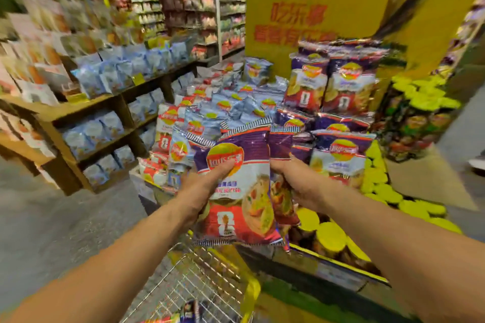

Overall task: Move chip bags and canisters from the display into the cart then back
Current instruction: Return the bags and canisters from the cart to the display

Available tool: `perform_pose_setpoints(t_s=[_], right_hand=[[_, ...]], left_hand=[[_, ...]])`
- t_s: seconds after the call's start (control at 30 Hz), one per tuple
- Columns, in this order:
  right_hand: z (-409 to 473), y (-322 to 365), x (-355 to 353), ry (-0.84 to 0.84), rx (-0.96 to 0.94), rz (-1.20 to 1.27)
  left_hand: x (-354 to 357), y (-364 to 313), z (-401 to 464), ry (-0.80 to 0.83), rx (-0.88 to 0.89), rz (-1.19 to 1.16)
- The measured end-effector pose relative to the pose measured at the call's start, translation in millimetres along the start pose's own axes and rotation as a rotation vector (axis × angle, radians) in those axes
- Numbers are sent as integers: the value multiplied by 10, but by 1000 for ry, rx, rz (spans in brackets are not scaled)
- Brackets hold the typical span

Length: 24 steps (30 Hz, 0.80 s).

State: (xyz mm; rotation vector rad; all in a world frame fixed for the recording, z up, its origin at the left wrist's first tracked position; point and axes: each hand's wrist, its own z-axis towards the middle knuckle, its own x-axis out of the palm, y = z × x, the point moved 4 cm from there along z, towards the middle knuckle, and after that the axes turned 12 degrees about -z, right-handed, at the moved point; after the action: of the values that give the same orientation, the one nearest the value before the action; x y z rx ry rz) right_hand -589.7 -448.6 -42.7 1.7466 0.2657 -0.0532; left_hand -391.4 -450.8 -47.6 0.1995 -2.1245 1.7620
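Holding: left hand (pixel 202 189) gripped a purple chip bag (pixel 236 191); right hand (pixel 294 181) clutched a second bag (pixel 282 191) above the cart (pixel 207 278). Risk: slick foil could have slipped, dropping outside.

Purple chip bag (pixel 236 189) gripped in left hand (pixel 203 186) — red-and-yellow round logo under thumb, lettering mirrored, looks like Lay's; white Chinese characters below it too blurred to read. Same round logo on bags stacked beyond right hand (pixel 301 181). Yellow display board (pixel 315 8) far above both hands — large red Chinese characters, smeared, not legible.
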Motion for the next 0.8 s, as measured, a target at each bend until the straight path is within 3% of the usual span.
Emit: perform_pose_setpoints(t_s=[0.23, 0.4, 0.57, 0.8], right_hand=[[-65, 164, -1259, -204, -36, -55], [-68, 235, -2133, -305, -44, -43], [-289, 333, -2736, -404, -92, -21], [-404, 590, -3212, -661, -68, 89]], left_hand=[[1190, -148, 452, 42, 174, 162], [1919, -204, 776, 124, 128, 318], [2598, -144, 1019, 213, 151, 274], [2705, -503, 1633, 90, 264, 323]])
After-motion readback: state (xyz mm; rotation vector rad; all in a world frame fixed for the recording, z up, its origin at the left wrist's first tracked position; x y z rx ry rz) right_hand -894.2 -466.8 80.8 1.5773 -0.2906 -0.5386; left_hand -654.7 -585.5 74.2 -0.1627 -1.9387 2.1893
